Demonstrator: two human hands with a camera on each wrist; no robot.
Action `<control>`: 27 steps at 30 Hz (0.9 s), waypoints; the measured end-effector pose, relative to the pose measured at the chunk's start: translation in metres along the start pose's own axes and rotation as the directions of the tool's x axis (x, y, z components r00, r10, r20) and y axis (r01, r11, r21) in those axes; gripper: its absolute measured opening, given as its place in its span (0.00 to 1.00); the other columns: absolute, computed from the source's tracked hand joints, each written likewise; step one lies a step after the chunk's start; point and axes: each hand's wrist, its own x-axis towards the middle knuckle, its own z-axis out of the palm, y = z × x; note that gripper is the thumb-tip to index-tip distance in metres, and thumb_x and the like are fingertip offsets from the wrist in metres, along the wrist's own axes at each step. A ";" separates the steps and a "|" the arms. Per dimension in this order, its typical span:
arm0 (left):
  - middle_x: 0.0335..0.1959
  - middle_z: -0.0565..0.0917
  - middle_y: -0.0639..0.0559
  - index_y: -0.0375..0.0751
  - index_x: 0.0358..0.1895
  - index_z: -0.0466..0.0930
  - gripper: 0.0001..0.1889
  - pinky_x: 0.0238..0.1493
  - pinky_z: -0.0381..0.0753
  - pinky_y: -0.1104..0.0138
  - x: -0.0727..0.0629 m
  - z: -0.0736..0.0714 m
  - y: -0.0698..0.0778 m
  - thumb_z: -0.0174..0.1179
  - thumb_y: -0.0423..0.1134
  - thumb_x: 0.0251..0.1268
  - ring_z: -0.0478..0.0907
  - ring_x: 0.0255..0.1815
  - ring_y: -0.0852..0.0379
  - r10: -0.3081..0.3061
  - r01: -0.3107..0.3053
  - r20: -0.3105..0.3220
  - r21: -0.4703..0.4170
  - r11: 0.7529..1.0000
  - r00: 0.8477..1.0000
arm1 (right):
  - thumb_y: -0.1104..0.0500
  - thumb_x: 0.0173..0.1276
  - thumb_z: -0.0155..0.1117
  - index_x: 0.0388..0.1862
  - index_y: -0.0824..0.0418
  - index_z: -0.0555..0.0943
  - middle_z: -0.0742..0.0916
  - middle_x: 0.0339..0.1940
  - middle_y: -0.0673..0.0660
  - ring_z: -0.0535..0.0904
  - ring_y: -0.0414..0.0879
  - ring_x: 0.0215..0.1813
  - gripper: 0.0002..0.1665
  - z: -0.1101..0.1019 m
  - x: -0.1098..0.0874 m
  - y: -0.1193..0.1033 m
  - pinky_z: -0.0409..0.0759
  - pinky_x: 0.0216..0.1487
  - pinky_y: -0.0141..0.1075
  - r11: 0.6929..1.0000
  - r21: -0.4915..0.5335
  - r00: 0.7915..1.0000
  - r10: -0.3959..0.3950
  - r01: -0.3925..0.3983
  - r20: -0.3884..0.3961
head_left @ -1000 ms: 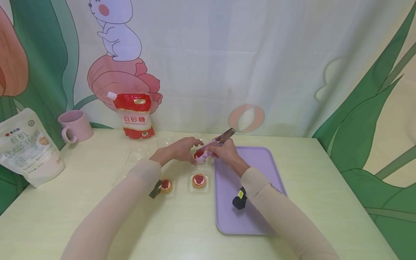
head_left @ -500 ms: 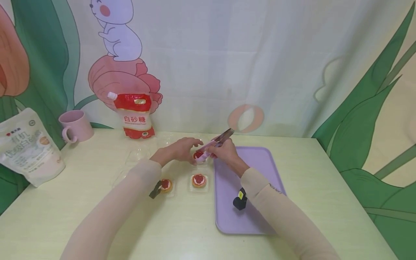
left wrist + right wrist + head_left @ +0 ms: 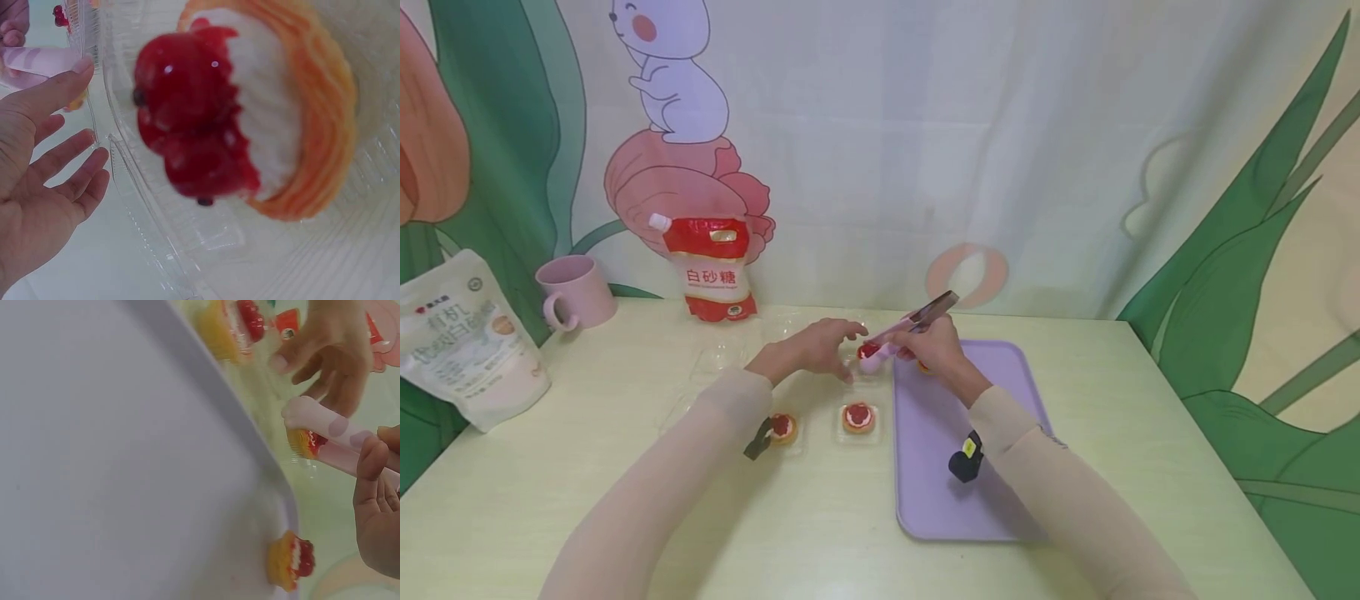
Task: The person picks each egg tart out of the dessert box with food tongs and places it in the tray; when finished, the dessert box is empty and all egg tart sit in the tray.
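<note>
My right hand [image 3: 934,343] holds pink tongs [image 3: 932,310] with metallic handles. Their paw-shaped tips [image 3: 301,411] are at a small tart [image 3: 300,442] with red berries and cream, one arm on either side of it in the right wrist view. Facing it, my left hand [image 3: 820,346] has its fingers spread and holds nothing. In the left wrist view, its fingertips overlap the edge of a clear plastic container [image 3: 134,187]. Large and close there is a berry tart [image 3: 269,112] in that container. Another tart [image 3: 859,417] sits in a clear compartment nearer me.
A purple tray [image 3: 925,500] lies under my right forearm, with one tart [image 3: 284,561] at its far edge. More clear containers [image 3: 718,357] stand to the left. Behind are a red-and-white sugar pouch [image 3: 713,271], a pink mug [image 3: 578,292] and a white pouch [image 3: 471,342].
My right hand and the tongs have shifted slightly right and up, and the tart at their tips sits a little farther right. A tart on the tray shows now. My left hand stays put.
</note>
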 end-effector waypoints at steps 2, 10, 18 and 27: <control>0.67 0.75 0.40 0.43 0.73 0.66 0.41 0.72 0.68 0.46 -0.001 0.000 0.001 0.75 0.39 0.55 0.69 0.69 0.40 -0.003 0.003 0.002 -0.008 1.000 1.000 | 0.66 0.61 0.72 0.42 0.69 0.78 0.85 0.21 0.52 0.80 0.39 0.20 0.14 -0.006 -0.001 -0.003 0.85 0.29 0.34 1.000 0.000 1.000 -0.006 0.006 -0.002; 0.68 0.74 0.40 0.43 0.73 0.65 0.41 0.73 0.66 0.46 -0.001 -0.001 -0.001 0.74 0.38 0.56 0.67 0.71 0.40 -0.017 0.017 0.002 -0.016 1.000 1.000 | 0.67 0.62 0.71 0.46 0.70 0.77 0.86 0.24 0.49 0.81 0.38 0.21 0.16 -0.037 -0.004 -0.013 0.84 0.29 0.29 0.997 0.071 0.999 -0.032 0.033 -0.021; 0.68 0.74 0.39 0.41 0.73 0.65 0.41 0.73 0.65 0.46 -0.001 -0.001 -0.003 0.74 0.36 0.56 0.68 0.71 0.40 -0.008 0.008 -0.009 -0.013 1.000 1.000 | 0.66 0.64 0.71 0.48 0.71 0.75 0.86 0.27 0.49 0.83 0.39 0.23 0.18 -0.066 -0.007 -0.015 0.85 0.31 0.30 0.993 0.053 0.994 -0.105 0.107 -0.040; 0.69 0.73 0.39 0.43 0.74 0.64 0.41 0.73 0.66 0.45 -0.005 -0.004 -0.002 0.73 0.36 0.57 0.67 0.71 0.40 -0.042 0.042 -0.003 -0.016 0.999 0.999 | 0.64 0.65 0.70 0.48 0.70 0.75 0.86 0.30 0.50 0.83 0.39 0.26 0.17 -0.092 -0.011 -0.012 0.86 0.35 0.29 0.995 0.021 0.993 -0.100 0.102 -0.060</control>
